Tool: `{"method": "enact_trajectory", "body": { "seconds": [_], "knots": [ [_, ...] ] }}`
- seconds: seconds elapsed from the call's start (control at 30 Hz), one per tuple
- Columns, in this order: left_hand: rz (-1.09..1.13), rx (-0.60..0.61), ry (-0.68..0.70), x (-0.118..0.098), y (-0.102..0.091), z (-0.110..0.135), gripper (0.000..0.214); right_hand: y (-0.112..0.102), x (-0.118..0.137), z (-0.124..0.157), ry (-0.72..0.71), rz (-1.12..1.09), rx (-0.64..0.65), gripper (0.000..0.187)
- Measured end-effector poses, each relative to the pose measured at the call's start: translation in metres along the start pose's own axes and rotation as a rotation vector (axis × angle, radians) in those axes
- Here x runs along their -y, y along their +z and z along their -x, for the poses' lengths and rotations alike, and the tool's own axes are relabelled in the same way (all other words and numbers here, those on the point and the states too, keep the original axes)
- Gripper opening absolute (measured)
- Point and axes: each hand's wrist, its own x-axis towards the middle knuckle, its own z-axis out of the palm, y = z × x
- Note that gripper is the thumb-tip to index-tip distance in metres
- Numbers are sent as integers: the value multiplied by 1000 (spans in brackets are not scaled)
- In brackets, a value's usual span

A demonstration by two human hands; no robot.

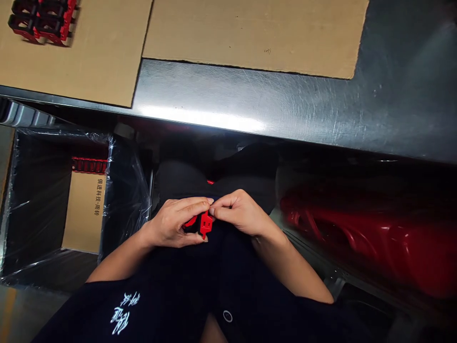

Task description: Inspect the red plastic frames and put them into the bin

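Over my lap, a small red plastic part (206, 224) with two little slots in its face is held between my two hands. My left hand (176, 221) grips it, fingers at the top edge and thumb at the bottom. More red shows behind the left fingers, its shape partly hidden. My right hand (240, 212) is closed in a pinch at the part's upper corner, thumb and forefinger together. Whether anything small sits in that pinch is hidden.
Ahead runs a scratched metal table (214, 102) with cardboard sheets (250, 38) on it. Red and black parts (43, 21) stand at the upper left. A plastic-lined box (39, 200) on the left contains a red-black row (89, 165) and cardboard. Glossy red objects (385, 243) lie right.
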Motion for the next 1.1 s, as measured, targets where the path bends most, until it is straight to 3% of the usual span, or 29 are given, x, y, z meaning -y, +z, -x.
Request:
{"method": "enact_trajectory", "body": {
  "seconds": [0.33, 0.57, 0.7, 0.87, 0.97, 1.03, 1.1],
  "knots": [
    [68, -11, -10, 2, -1, 0, 89, -2, 2, -1, -23, -50, 30, 18],
    [53, -8, -1, 2, 2, 0, 85, 5, 4, -3, -12, 51, -82, 19],
    [169, -29, -50, 0, 0, 1, 89, 1, 3, -4, -62, 67, -30, 27],
    [312, -136, -100, 0, 0, 1, 92, -6, -10, -8, -61, -35, -168, 44],
    [342, -199, -86, 5, 4, 2, 94, -4, -16, -7, -66, -147, -117, 36],
    [371, -208, -80, 8, 7, 2, 93, -1, -17, -5, -112, -224, -27, 25],
    [417, -215, -100, 10, 11, 4, 92, 1, -18, -3, -146, -283, 94, 29]
  ]
}}
